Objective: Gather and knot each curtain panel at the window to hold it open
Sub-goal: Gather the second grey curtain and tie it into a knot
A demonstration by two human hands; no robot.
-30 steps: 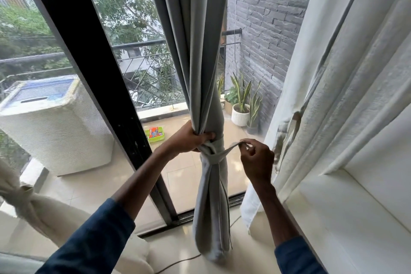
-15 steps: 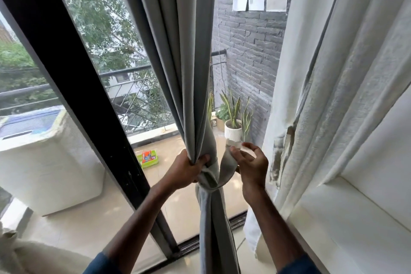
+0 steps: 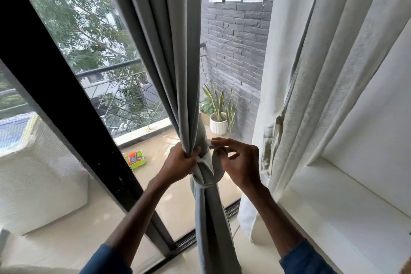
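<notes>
A grey curtain panel [image 3: 175, 55] hangs gathered in the middle of the window, with a knot [image 3: 205, 172] wrapped round its bunched folds. My left hand [image 3: 179, 163] grips the gathered folds just above the knot. My right hand [image 3: 239, 162] is to the right of the knot and pinches the loose end of the knot's loop between thumb and fingers. Below the knot the panel hangs straight down. A white curtain panel [image 3: 329, 73] hangs loose at the right.
A black window frame [image 3: 64, 104] slants across the left. Through the glass are a balcony railing [image 3: 124, 89], a potted plant [image 3: 219, 118], a green box [image 3: 135, 160] on the floor and a grey brick wall [image 3: 235, 51]. A white sill [image 3: 347, 211] lies right.
The view has tilted upward and closer. My right hand went from pulling the loose end out to the right to lifting it up beside the knot. My left hand kept its grip.
</notes>
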